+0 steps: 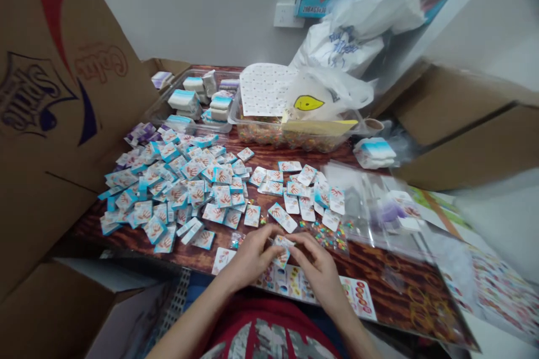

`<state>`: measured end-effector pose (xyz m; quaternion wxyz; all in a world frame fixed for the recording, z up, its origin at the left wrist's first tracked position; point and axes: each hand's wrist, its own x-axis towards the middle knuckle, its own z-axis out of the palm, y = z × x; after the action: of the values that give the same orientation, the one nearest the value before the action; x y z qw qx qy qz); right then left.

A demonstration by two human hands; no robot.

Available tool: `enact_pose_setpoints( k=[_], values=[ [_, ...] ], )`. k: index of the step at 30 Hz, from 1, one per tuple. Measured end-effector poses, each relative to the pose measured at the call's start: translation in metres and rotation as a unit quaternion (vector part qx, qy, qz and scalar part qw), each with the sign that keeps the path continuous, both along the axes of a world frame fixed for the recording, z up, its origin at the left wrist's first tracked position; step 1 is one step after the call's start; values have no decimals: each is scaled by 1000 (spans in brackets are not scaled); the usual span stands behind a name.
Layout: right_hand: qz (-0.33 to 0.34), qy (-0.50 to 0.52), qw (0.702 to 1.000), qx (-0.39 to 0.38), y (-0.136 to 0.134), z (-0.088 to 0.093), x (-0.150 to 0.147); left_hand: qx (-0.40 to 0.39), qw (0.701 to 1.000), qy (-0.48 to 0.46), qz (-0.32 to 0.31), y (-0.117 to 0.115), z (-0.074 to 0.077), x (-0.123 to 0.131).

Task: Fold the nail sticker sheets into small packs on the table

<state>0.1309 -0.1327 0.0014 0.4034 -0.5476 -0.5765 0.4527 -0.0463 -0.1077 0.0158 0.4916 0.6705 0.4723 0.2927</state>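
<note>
Near the table's front edge, my left hand (252, 255) and my right hand (318, 263) pinch a small white-and-blue box (282, 252) between them. The box has a hand picture on its face; fingers cover part of its edges. Beneath my hands lies a sheet of colourful stickers (290, 281). Just beyond my right hand, small multicoloured beads (328, 234) are scattered. White cards (283, 217) with hand pictures lie flat past my fingertips. To the left spreads a large heap of similar small boxes (196, 190).
At the back stand a clear tub (252, 130) of coloured pieces and a clear tray (223, 126) with card stacks. Cardboard boxes rise at left (63, 140) and right (458, 129). Clear plastic bags (362, 202) and yellow rubber bands (421, 305) lie on the right.
</note>
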Motion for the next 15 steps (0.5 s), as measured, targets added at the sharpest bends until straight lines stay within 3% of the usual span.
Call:
enact_pose_setpoints(
  k=[2, 5, 9, 12, 15],
  values=[
    [-51, 53, 997, -38, -2, -10, 2, 35, 998, 20, 55, 10, 8, -12],
    [-83, 67, 992, -66, 0, -15, 10, 113, 977, 59, 171, 38, 31, -47],
    [-45, -2, 998, -39, 3, -9, 23, 252, 892, 182, 328, 80, 70, -112],
    [4, -72, 997, -15, -3, -5, 28, 340, 815, 297, 365, 102, 83, -146],
    [69, -172, 983, -2, -16, -7, 29, 400, 782, 311, 364, 102, 79, -151]
  ],
)
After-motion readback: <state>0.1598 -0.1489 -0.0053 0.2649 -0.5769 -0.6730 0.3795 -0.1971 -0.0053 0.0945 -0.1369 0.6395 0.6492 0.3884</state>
